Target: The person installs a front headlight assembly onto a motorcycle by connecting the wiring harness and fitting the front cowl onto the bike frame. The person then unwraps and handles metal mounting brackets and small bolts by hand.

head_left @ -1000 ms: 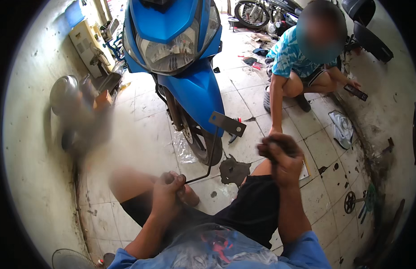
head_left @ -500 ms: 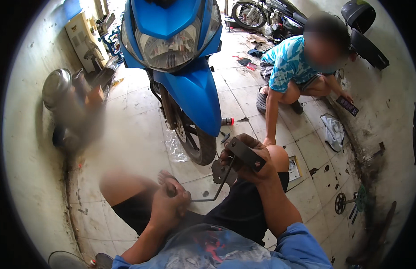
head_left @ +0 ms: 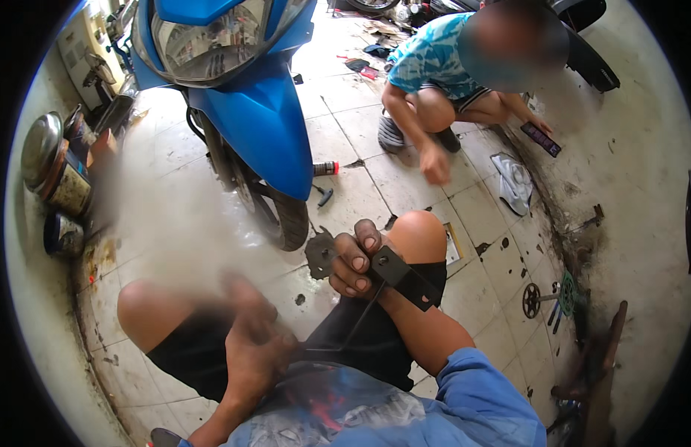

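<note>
My right hand point(head_left: 353, 261) is closed on a flat black metal bracket point(head_left: 405, 281) with holes near its ends, held above my right thigh. From the bracket a thin bent black rod point(head_left: 359, 325) runs down and toward my left hand point(head_left: 254, 335). That hand is closed around the rod's far end, over my lap; its fingers are partly smeared. Ahead of me stands a blue motorbike point(head_left: 250, 138), its front wheel point(head_left: 287, 223) on the tiles beyond my hands.
To the right a person point(head_left: 435, 71) squats, holding a phone point(head_left: 541, 139); their other hand point(head_left: 435, 164) hangs above the floor. Around lie a white cloth point(head_left: 513, 182), a red-capped can point(head_left: 325, 168), a T-handled tool point(head_left: 325, 196) and a sprocket point(head_left: 533, 300). Tins point(head_left: 68, 179) line the left wall.
The view has shifted, so the motorbike sits farther left and higher. My right hand has turned, showing more of its fingers beside the bracket. The other person's hand has lifted away from near my knee.
</note>
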